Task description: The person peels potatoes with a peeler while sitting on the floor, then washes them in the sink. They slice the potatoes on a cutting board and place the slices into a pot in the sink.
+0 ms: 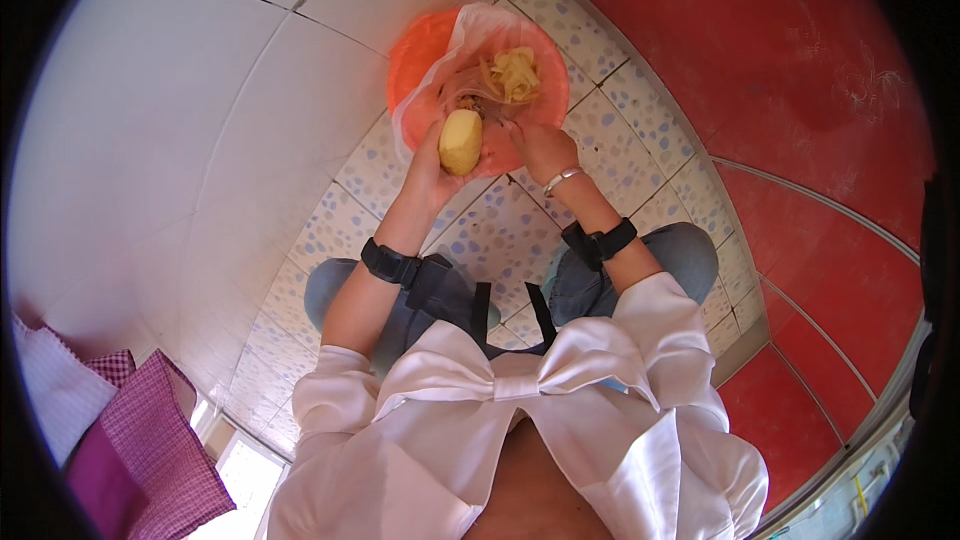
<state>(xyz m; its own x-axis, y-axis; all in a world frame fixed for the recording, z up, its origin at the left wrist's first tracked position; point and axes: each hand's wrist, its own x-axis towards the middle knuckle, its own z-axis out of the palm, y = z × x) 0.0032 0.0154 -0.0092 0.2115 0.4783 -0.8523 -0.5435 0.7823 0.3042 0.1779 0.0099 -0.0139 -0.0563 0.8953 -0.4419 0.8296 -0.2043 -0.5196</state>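
My left hand [430, 165] grips a potato [460, 141] over the near left part of a red plastic bin [556, 60]. The potato's upper part is smooth and pale; its lower end looks rougher and darker. My right hand [546, 152], with a silver bracelet at the wrist, is curled over the bin's near right side. A small thin thing shows by its fingertips, too blurred to name, and whether the hand holds it is unclear. A thin translucent bag [442, 67] lines the bin. Pale yellow peelings [516, 75] and some brown scraps [469, 101] lie inside.
The bin stands on a speckled tile floor [495, 225], close to a pale tiled wall [225, 75] on the left. Red panels [787, 75] rise on the right. My bent knees flank the floor before me. Checked pink cloths [161, 427] hang at the lower left.
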